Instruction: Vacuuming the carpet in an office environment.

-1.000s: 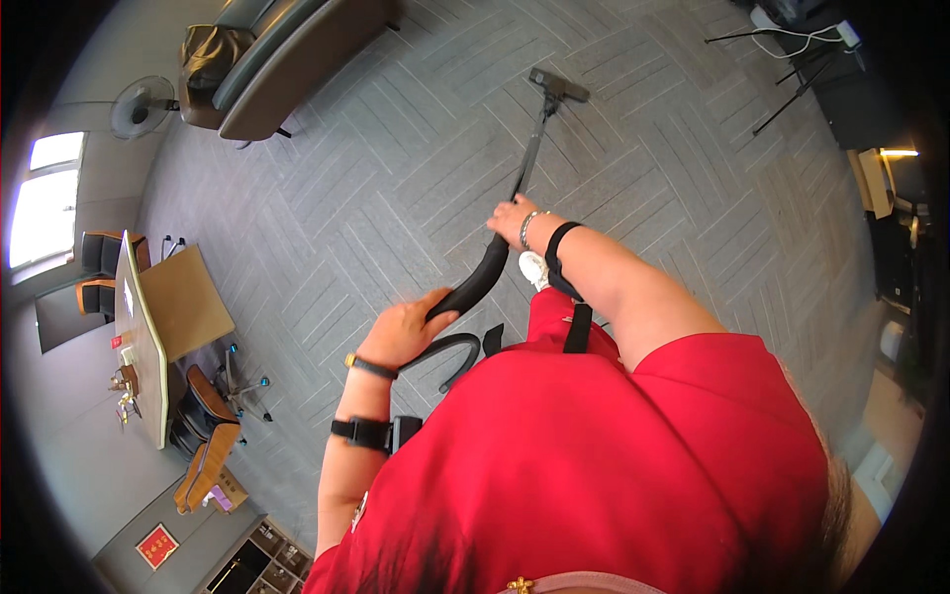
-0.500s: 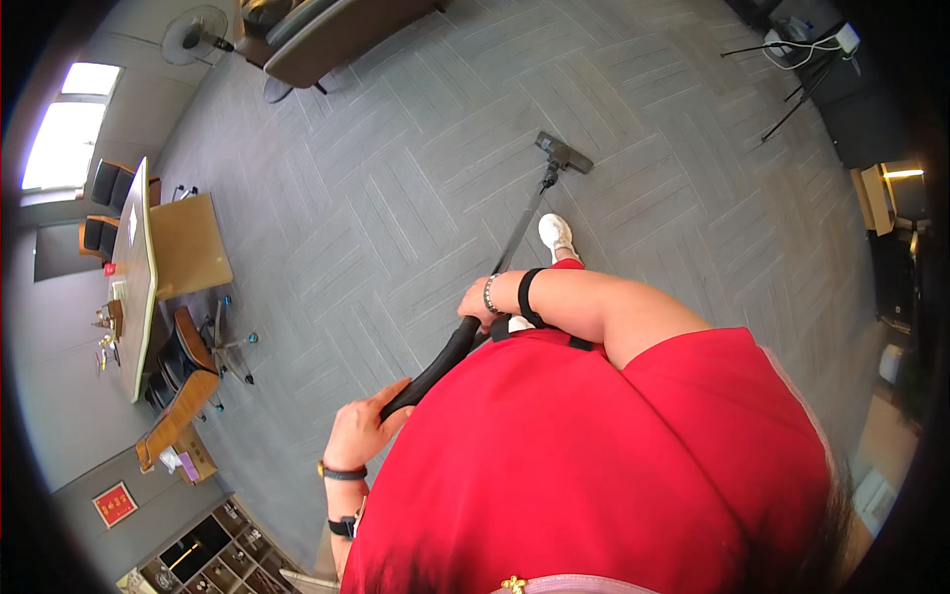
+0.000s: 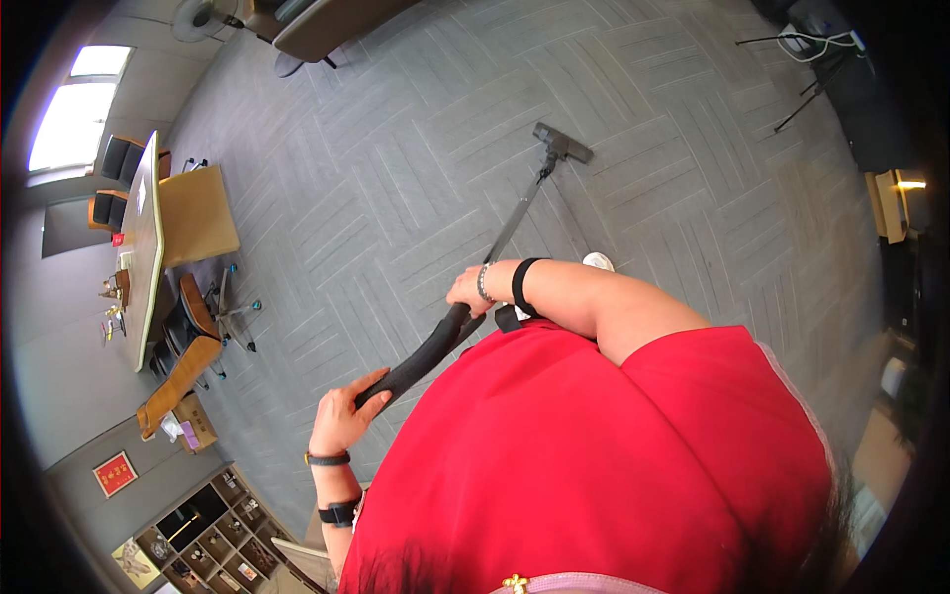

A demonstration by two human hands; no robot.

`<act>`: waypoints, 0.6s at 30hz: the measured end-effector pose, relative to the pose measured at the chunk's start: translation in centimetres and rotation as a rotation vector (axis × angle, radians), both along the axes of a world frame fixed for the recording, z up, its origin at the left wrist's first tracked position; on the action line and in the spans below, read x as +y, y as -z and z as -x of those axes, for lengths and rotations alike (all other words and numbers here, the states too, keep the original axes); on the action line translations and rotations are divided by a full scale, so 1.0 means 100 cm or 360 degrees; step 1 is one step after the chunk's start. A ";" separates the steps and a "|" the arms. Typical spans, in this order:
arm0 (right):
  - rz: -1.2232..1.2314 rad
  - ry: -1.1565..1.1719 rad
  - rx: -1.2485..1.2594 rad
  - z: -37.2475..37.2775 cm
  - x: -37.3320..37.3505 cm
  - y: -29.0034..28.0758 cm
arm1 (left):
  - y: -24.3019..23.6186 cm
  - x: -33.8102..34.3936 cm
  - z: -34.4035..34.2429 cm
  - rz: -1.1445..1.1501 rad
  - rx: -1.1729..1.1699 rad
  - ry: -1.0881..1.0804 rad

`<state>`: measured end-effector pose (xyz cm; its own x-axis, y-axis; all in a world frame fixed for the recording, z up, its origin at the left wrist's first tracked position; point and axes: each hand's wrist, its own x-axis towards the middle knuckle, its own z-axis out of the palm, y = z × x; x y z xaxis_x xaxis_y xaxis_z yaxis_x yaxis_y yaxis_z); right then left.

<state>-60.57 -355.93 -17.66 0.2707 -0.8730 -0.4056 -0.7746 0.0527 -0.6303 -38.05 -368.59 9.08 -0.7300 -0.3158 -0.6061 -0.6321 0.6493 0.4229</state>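
Note:
A vacuum cleaner wand (image 3: 513,227) slants away from me, its flat dark floor head (image 3: 563,145) lying on the grey patterned carpet. My left hand (image 3: 341,417) is wrapped round the rear of its thick black handle (image 3: 424,356). Farther along, my right hand (image 3: 467,288) grips the front of the handle, where the thin tube begins. My right forearm crosses in front of my body. The palms and some fingers are hidden. Below the right forearm, the lower end of the tube and the hose cannot be made out behind my red shirt.
On the left are a long table (image 3: 148,247) and wheeled chairs (image 3: 188,366). A brown sofa (image 3: 336,30) and a fan (image 3: 198,18) stand at the far left. Thin black stand legs (image 3: 807,107) with a white cable are at the far right. A shelf unit (image 3: 213,540) is at lower left.
Both hands and the handle have shifted slightly left, and the handle sits a little farther from my body. My white shoe has drawn back, mostly behind my right arm.

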 end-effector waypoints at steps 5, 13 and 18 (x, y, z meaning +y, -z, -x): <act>0.0217 0.0425 0.0361 0.094 0.074 0.055 | 0.032 0.061 0.115 -0.0094 -0.0091 -0.0024; -0.0074 0.0961 0.0784 0.277 0.206 0.035 | 0.101 0.169 0.305 -0.0034 0.0396 0.0595; -0.0239 0.0907 0.0817 0.328 0.263 0.023 | 0.122 0.217 0.362 -0.0036 0.0444 0.0829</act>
<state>-93.35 -329.61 -19.94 -0.4566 -0.7467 -0.4837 -0.7949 0.5866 -0.1551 -74.24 -346.94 -3.14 -0.9182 0.1379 -0.3713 -0.0951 0.8332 0.5447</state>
